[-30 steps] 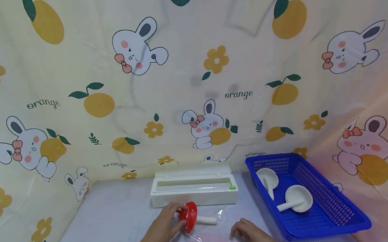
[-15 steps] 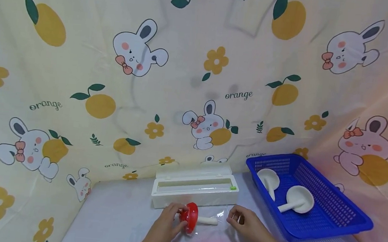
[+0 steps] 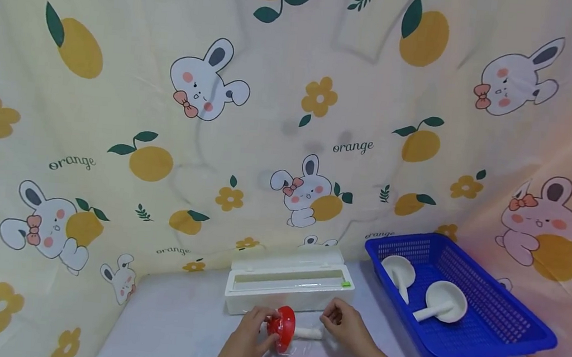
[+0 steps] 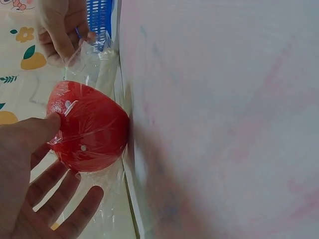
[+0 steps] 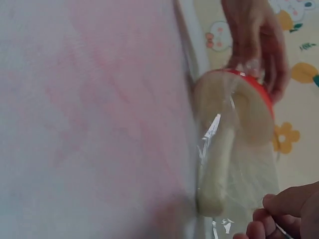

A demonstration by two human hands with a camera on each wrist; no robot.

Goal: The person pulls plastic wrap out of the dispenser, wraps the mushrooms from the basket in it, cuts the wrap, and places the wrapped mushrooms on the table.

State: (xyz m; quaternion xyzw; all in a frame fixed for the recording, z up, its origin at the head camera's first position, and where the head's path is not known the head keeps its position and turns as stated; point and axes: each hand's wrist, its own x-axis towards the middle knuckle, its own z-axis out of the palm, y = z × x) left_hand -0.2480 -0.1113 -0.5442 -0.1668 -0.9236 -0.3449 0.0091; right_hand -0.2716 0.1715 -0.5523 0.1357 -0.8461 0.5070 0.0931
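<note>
A toy mushroom (image 3: pixel 284 329) lies on its side on the table, its red, white-dotted cap to the left and its pale stem (image 5: pixel 217 169) to the right. Clear plastic film (image 5: pixel 251 174) covers it. My left hand (image 3: pixel 248 338) holds the cap from the left, the thumb against its near side; in the left wrist view the other fingers spread beside it. Past the stem's end, my right hand (image 3: pixel 350 326) pinches the film's edge between thumb and forefinger; the left wrist view shows the film drawn up towards it.
Behind the hands stands a long white film dispenser box (image 3: pixel 289 299), its lid raised and a green cutter (image 3: pixel 345 284) on its rim. On the right, a blue basket (image 3: pixel 494 352) holds two white-undersided mushrooms (image 3: pixel 450 300). A printed curtain (image 3: pixel 271 115) hangs behind the table.
My right hand has moved left and away from me, closer to the stem's end and the box, and its fingers have closed on the film. My left hand stays at the cap.
</note>
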